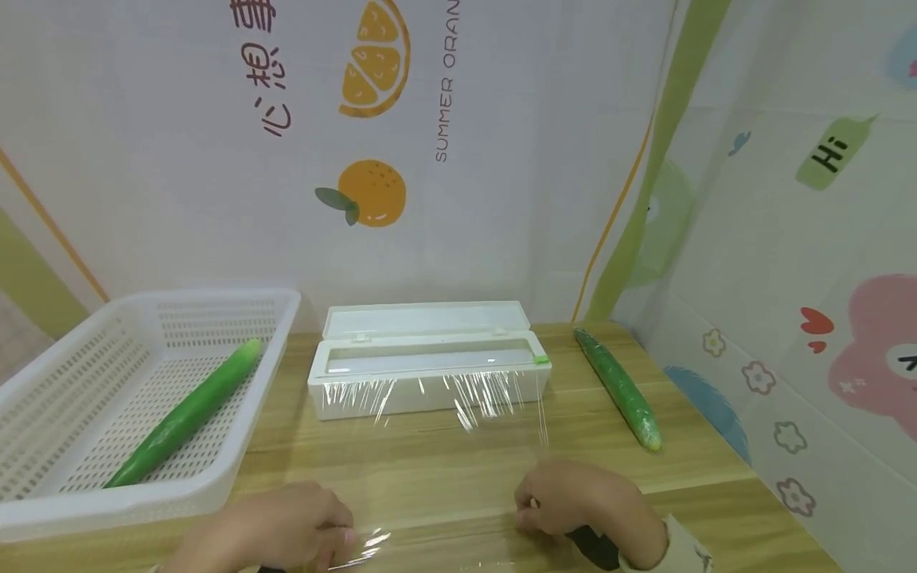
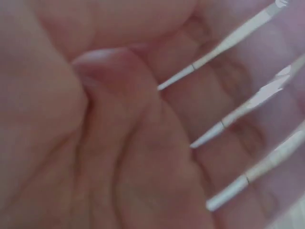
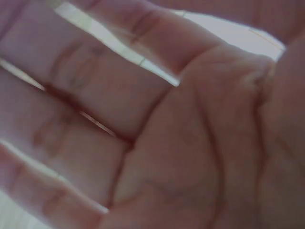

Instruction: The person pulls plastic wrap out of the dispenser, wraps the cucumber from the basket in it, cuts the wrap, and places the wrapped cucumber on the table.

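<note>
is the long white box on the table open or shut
Open: the box's lid is up behind it, and clear film runs over its front.

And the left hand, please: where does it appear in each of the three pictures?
Head: the left hand is at the bottom, left of centre.
Left wrist: its palm and fingers fill most of the frame.
Right wrist: not in it.
Shared landmark: those fingers, in the head and left wrist views only.

Clear, glossy film [image 1: 437, 450] stretches out from the open white box [image 1: 437, 342], creased along its front.
</note>
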Tool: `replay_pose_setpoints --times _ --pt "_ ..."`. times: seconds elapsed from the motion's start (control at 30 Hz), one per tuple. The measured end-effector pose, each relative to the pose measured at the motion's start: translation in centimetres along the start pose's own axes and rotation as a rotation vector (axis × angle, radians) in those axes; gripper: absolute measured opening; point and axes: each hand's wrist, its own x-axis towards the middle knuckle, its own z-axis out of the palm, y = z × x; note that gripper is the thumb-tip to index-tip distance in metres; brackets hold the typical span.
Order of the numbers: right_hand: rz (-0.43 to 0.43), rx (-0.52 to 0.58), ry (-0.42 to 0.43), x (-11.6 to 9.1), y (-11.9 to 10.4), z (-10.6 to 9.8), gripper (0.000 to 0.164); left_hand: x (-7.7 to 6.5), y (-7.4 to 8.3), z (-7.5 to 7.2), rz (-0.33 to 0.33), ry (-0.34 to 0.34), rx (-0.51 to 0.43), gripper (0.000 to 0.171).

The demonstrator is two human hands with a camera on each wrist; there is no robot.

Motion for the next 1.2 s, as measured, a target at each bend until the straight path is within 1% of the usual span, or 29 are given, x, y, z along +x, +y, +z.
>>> replay_pose_setpoints --times 0.13,0.23,0.3,0.33,0.37,0.4,0.47,0.5,0.57,0.67,0.73,0.77,0.83,0.87,0.9,0.97,1.03,1.13,1.2 --pt "0.027 -0.025 -0.014 0.1 -0.2 0.3 0.028 -0.4 0.5 0.1 -0.119 -0.003 -0.001 0.031" --pt "0.046 -0.075 -0.026 0.1 -0.5 0.5 0.033 -0.7 0.7 0.1 -0.18 0.007 0.032 0.035" --pt "0.06 -0.096 -0.026 0.0 -0.7 0.6 0.035 -0.7 0.6 0.0 -0.169 0.012 0.043 0.035" --pt "0.062 -0.102 -0.02 -0.2 -0.8 0.7 0.035 -0.7 0.5 -0.1 -0.154 0.018 0.05 0.035" --pt "0.059 -0.099 -0.013 -0.3 -0.8 0.6 0.034 -0.7 0.4 -0.2 -0.127 0.031 0.061 0.034" --pt "0.04 -0.102 0.001 -0.4 -0.9 0.6 0.033 -0.7 0.2 -0.3 -0.098 0.042 0.06 0.033" --pt "-0.029 -0.12 0.045 -0.5 -1.2 0.5 0.028 -0.6 -0.1 -0.8 -0.037 0.067 0.042 0.03" --pt "-0.071 -0.135 0.075 -0.4 -1.4 0.4 0.025 -0.7 -0.2 -1.2 -0.022 0.087 0.029 0.028" --pt "-0.16 -0.157 0.134 -0.2 -2.2 0.5 0.016 -0.7 -0.2 -2.1 0.001 0.136 0.035 0.023" --pt "-0.269 -0.208 0.207 0.4 -3.9 1.0 0.008 -1.0 -0.1 -3.7 -0.003 0.212 0.045 0.021" --pt "-0.349 -0.235 0.243 1.0 -5.0 1.5 0.012 -1.2 -0.1 -4.7 -0.001 0.273 0.068 0.022" --pt "-0.396 -0.253 0.258 1.3 -5.6 1.7 0.016 -1.4 -0.3 -5.2 0.01 0.307 0.08 0.021" --pt "-0.479 -0.312 0.303 1.8 -6.7 2.0 0.021 -1.8 -0.6 -6.2 -0.002 0.384 0.111 0.019" --pt "-0.518 -0.345 0.327 2.1 -7.4 2.1 0.023 -2.1 -0.8 -6.6 -0.013 0.422 0.121 0.018" --pt "-0.539 -0.36 0.338 2.4 -8.0 2.1 0.026 -2.4 -1.1 -7.0 -0.032 0.456 0.134 0.017" --pt "-0.573 -0.384 0.354 2.9 -9.3 2.2 0.031 -3.2 -1.8 -7.5 -0.089 0.514 0.155 0.018" --pt "-0.592 -0.398 0.359 3.6 -10.5 2.2 0.036 -4.1 -2.7 -7.8 -0.157 0.555 0.173 0.021" --pt "-0.612 -0.391 0.369 4.7 -12.3 2.2 0.043 -5.4 -4.6 -7.9 -0.24 0.574 0.224 0.028" --pt "-0.631 -0.4 0.385 5.7 -13.5 2.3 0.048 -6.1 -5.9 -8.0 -0.298 0.568 0.267 0.033"
